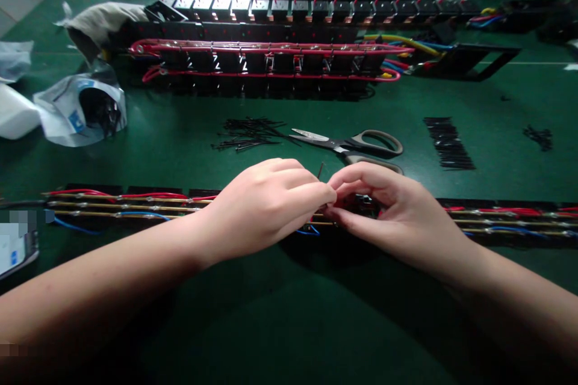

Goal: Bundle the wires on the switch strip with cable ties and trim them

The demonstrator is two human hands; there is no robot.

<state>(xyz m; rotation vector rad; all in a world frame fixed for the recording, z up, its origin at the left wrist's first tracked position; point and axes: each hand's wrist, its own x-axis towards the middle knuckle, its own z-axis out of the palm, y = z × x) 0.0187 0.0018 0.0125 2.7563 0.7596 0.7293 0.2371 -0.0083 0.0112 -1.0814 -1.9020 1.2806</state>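
Observation:
My left hand [273, 204] is closed, its fingertips pinched over a long wired strip [158, 207] with red and blue wires and brass-coloured rods. From the right, my right hand [401, 222] meets it, thumb and index finger pinched together at the same spot. The thin dark tail of a cable tie [321, 169] sticks up between the two hands; the rest of it is hidden by my fingers. Just beyond my hands lie scissors [336, 144] with dark handles, their blades pointing left. A loose pile of black cable ties [248, 132] is beside the blade tips.
Black cable ties lie in a neat row [449, 143] and a small heap [538, 137] at right. An opened plastic bag [58, 108] holds more at left, near a phone [18, 246]. Black assemblies with red cables [271, 75] line the back of the green table [180, 325].

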